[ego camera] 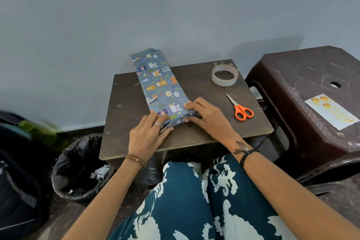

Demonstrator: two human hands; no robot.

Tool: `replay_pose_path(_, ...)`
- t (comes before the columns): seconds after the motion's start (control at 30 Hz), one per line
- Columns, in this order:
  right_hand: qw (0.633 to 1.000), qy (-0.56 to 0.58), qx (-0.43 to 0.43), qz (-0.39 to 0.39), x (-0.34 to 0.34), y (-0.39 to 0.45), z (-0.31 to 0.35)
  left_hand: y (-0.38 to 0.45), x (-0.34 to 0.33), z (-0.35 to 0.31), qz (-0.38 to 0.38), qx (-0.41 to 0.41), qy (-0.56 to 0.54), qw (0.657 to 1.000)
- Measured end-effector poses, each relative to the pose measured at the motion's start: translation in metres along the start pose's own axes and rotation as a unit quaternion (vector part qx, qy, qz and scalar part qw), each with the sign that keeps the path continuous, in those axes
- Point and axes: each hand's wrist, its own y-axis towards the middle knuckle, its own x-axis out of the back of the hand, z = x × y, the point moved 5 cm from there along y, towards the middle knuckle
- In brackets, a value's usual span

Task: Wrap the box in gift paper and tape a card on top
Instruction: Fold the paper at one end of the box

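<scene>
A long narrow box wrapped in blue animal-print gift paper (158,84) lies on the small dark wooden table (204,128), its far end reaching past the back edge toward the wall. My left hand (147,135) presses the paper at the box's near left corner with its fingers fairly straight. On the near right corner, my right hand (206,114) pinches the loose paper flap against the box's end. A roll of clear tape (225,75) and orange-handled scissors (240,108) lie to the right on the table. The white card with yellow print (331,113) rests on a brown plastic stool (315,91).
A bin lined with a black bag (79,169), holding paper scraps, stands on the floor left of the table. Dark bags (17,181) sit at the far left. A grey wall (175,6) rises right behind the table. My patterned lap fills the foreground.
</scene>
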Motion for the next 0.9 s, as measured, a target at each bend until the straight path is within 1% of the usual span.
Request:
replay_pose_path(0.1,0.998,0.04,-0.02,0.045,0.004,-0.005,-0.004,-0.005,0.001,-0.001,0.009,-0.01,-0.021,1.0)
replay_pose_path(0.2,0.991,0.088,-0.047,0.084,0.008,-0.011,-0.004,-0.014,0.001,-0.003,0.032,-0.043,-0.024,0.998)
replay_pose_path(0.27,0.987,0.114,-0.068,0.087,0.009,-0.013,-0.005,-0.018,0.002,-0.004,0.055,-0.055,-0.039,0.996)
replay_pose_path(0.33,0.987,0.122,-0.085,0.066,0.01,-0.013,-0.006,-0.017,0.007,-0.005,0.074,-0.057,-0.062,0.994)
replay_pose_path(0.4,0.989,0.114,-0.086,0.042,0.009,-0.011,-0.005,-0.011,0.012,-0.005,0.083,-0.046,-0.073,0.993)
replay_pose_path(0.53,0.997,0.062,-0.048,0.019,0.008,-0.01,-0.002,-0.003,0.014,-0.002,0.095,0.009,-0.079,0.992)
replay_pose_path(0.67,0.996,0.055,-0.051,0.055,0.006,-0.009,-0.003,-0.004,0.01,0.0,0.089,0.029,-0.068,0.993)
replay_pose_path(0.73,0.994,0.065,-0.058,0.062,0.007,-0.009,-0.005,-0.002,0.01,0.0,0.099,0.032,-0.069,0.992)
replay_pose_path(0.9,0.988,0.11,-0.062,0.091,0.009,-0.012,-0.007,-0.003,0.013,0.001,0.113,0.036,-0.109,0.987)
